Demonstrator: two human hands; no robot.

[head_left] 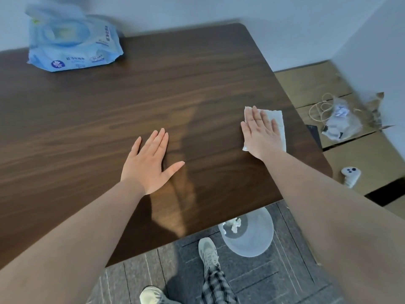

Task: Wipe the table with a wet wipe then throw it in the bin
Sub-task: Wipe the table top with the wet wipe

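Dark wood-grain counter (92, 119) filling most of the head view, set against a pale wall. Right hand (262, 133) laid flat, palm down, fingers straight and close together, pressing a white wet wipe (279, 123) onto the counter near its right edge. Wipe spread flat under the palm, its far and right-hand margins showing past the fingers (254, 113), one small corner poking out near the wrist. No pinch or curl in that grip: an open palm pinning the sheet rather than clasping it. Left hand (151, 160) also flat on the bare wood, well apart from the wipe, toward the middle of the counter, fingers extended, thumb splayed to the side, holding nothing. Both forearms bare, reaching in from the bottom corners.

Blue wet-wipe pack (72, 40) at the far left corner of the counter, its lid flap raised. Below the near right edge, on grey carpet tiles (263, 279), a pale round bin (252, 238), partly tucked under the counter, with crumpled white material inside. Pale sneakers (208, 253) and a checked trouser leg (215, 286) beside the bin. To the right, flattened cardboard (311, 84) on the floor carrying a clear plastic bag (341, 121) with a looped cord, and nearer, a white game controller (350, 175).
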